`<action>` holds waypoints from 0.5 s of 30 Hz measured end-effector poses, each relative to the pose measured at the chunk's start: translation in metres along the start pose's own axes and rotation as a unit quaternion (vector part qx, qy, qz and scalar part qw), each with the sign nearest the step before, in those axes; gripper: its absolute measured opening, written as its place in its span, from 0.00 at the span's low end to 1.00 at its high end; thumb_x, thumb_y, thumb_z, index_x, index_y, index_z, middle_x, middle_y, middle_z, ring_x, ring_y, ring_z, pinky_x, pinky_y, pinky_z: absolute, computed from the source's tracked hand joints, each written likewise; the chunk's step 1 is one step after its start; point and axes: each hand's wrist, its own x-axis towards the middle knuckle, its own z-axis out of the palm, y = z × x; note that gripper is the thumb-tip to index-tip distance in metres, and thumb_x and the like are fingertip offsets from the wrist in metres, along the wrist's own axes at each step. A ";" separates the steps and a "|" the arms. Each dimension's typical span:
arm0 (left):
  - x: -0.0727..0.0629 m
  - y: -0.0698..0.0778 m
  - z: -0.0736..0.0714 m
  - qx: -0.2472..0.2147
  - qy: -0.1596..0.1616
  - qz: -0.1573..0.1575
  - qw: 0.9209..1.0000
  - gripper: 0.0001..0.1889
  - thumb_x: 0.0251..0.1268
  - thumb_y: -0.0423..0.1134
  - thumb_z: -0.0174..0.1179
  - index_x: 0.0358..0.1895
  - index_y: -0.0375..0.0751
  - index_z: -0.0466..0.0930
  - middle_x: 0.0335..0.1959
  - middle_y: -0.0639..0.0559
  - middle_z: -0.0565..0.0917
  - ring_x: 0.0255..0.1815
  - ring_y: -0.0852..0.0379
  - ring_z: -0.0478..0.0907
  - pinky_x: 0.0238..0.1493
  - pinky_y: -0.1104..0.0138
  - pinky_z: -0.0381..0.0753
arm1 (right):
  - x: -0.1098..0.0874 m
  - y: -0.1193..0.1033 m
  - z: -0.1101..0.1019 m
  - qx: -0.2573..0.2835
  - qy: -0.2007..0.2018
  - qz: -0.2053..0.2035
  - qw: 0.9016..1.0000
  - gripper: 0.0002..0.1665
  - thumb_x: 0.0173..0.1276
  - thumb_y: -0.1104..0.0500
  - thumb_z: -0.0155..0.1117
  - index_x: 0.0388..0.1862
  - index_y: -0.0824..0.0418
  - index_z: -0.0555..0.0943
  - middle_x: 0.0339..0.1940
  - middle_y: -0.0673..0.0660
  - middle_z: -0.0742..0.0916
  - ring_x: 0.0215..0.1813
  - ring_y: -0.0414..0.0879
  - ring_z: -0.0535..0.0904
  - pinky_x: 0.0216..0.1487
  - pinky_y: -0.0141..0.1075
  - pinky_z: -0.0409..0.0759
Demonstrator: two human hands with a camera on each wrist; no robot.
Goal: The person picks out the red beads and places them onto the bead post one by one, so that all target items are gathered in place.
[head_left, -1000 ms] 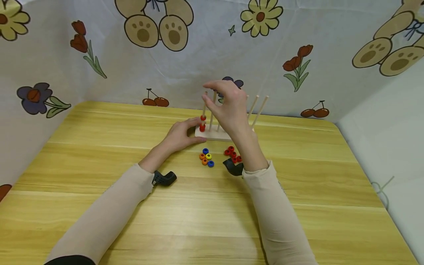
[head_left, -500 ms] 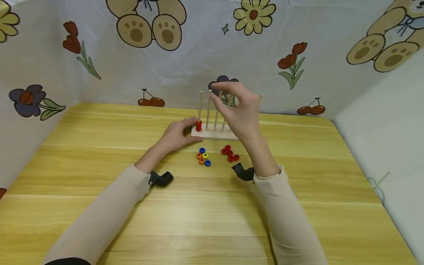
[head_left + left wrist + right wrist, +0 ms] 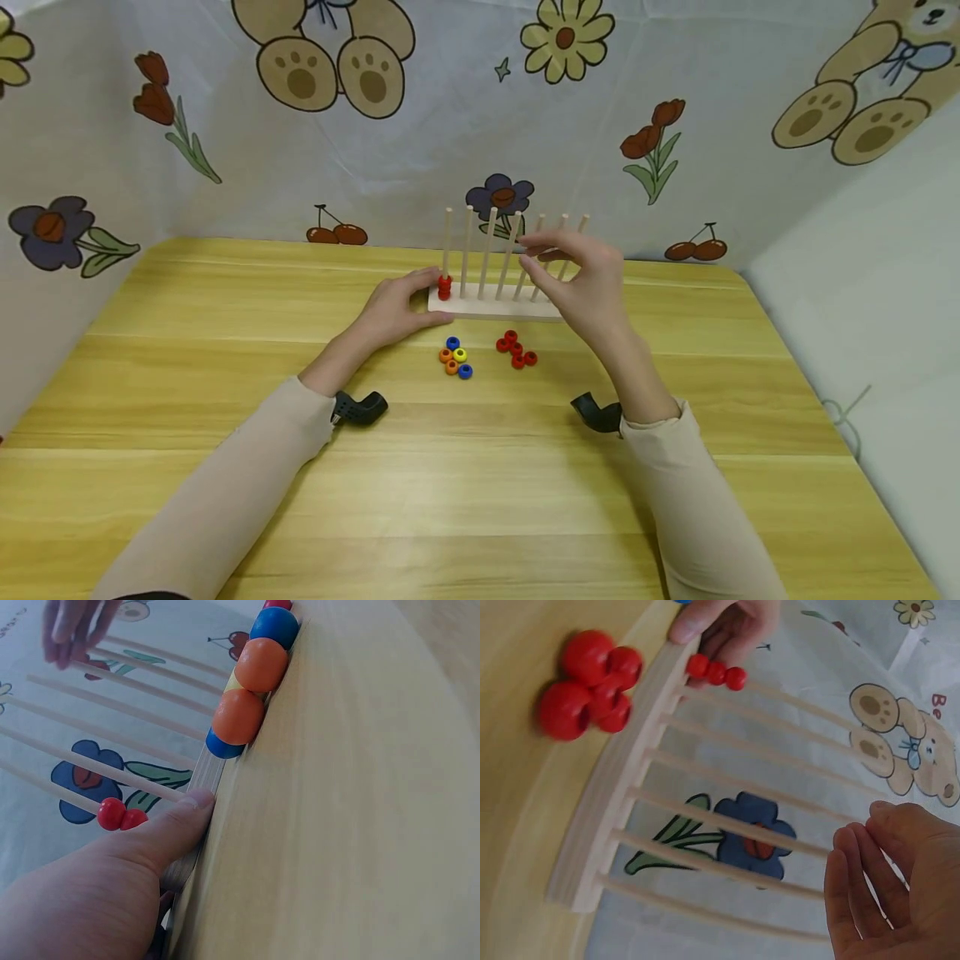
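Observation:
A pale wooden peg rack with several upright pegs stands near the back of the table. Three red beads are stacked on its leftmost peg. My left hand holds the left end of the rack's base, thumb in front and fingers behind. To the right, my right hand hovers before the right-hand pegs; its fingers are loosely bent with nothing between them. In front of the base lie a cluster of loose red beads and a group of orange, yellow and blue beads.
The wooden table reaches back to a wall cloth printed with bears and flowers. A black camera mount sits at the left wrist, and another black mount at the right. A thin pale cord hangs beyond the right edge.
The upper red bead, partway down the leftmost peg a second ago, now rests on the others. My right hand has moved right and lower, away from that peg. My left hand stays on the base.

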 end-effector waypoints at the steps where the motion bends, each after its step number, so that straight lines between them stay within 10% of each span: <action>1: 0.000 0.000 0.000 0.000 0.000 0.000 1.000 0.43 0.57 0.64 0.69 0.74 0.51 0.69 0.78 0.53 0.66 0.80 0.49 0.60 0.80 0.51 0.58 | -0.002 0.002 -0.001 -0.004 -0.005 0.004 1.000 0.11 0.66 0.63 0.71 0.47 0.59 0.89 0.43 0.56 0.92 0.43 0.45 0.88 0.48 0.41 0.87; 15: -0.002 0.005 -0.002 -0.005 -0.004 -0.003 1.000 0.42 0.57 0.61 0.70 0.74 0.50 0.69 0.78 0.52 0.66 0.80 0.47 0.61 0.80 0.50 0.57 | -0.017 0.017 0.007 -0.013 -0.138 0.090 0.986 0.14 0.67 0.58 0.71 0.50 0.59 0.87 0.44 0.56 0.91 0.45 0.47 0.87 0.50 0.48 0.87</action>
